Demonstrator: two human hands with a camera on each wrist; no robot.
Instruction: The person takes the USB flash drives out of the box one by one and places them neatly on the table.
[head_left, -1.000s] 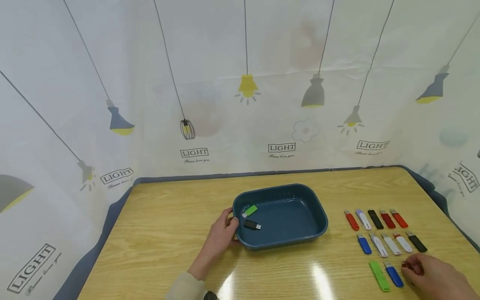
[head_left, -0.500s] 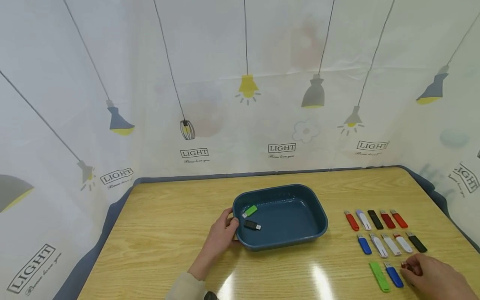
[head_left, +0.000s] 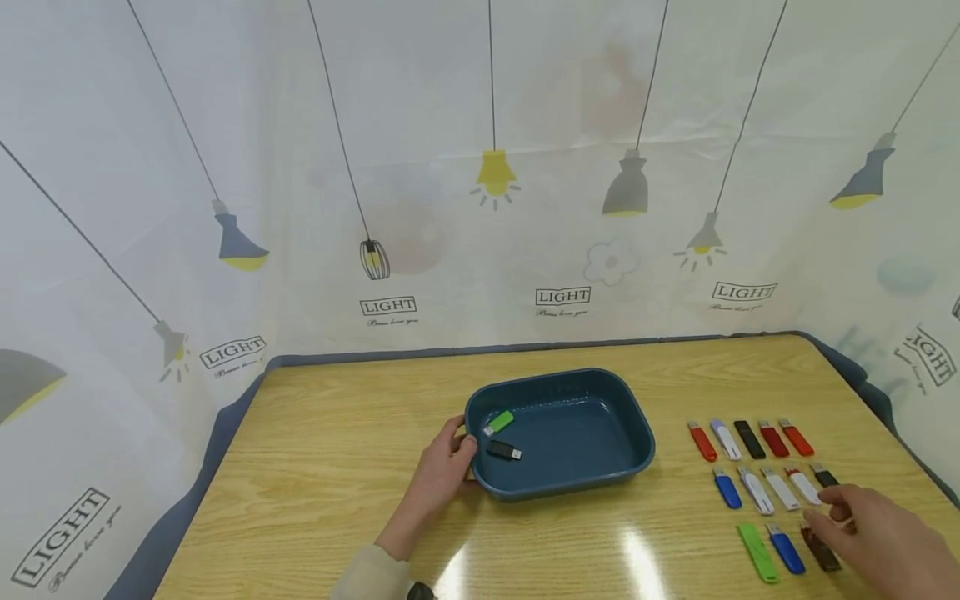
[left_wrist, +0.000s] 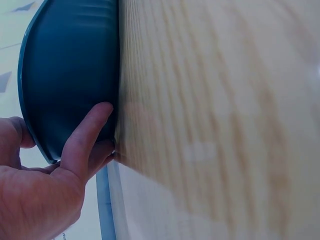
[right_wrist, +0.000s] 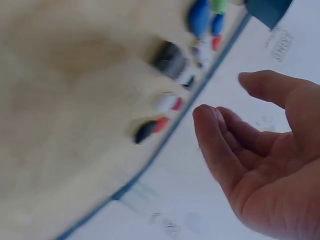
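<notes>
My left hand (head_left: 441, 468) grips the left end of a dark blue plastic basin (head_left: 637, 429), thumb at the rim and fingers against the outer wall, as the left wrist view shows. Inside the basin lie a green USB stick (head_left: 500, 422) and a black USB stick (head_left: 501, 450). My right hand (head_left: 881, 533) hovers over a dark brown USB stick (head_left: 822, 553) on the table, partly covering it. Thumb and fingers stand apart with nothing between them in the right wrist view. Left of that stick are a blue one (head_left: 786, 550) and a bright green one (head_left: 758, 552).
Two more rows of USB sticks lie farther back at the right, among them a red one (head_left: 703, 442), a white one (head_left: 782, 490) and a blue one (head_left: 727, 489). A wooden table (head_left: 337, 433) bears everything. Behind it hangs a lamp-printed cloth (head_left: 450, 275).
My right hand has let go of the dark brown USB stick and lifted slightly, its fingers spreading. The stick now shows on the table. My left hand and the basin have stayed put.
</notes>
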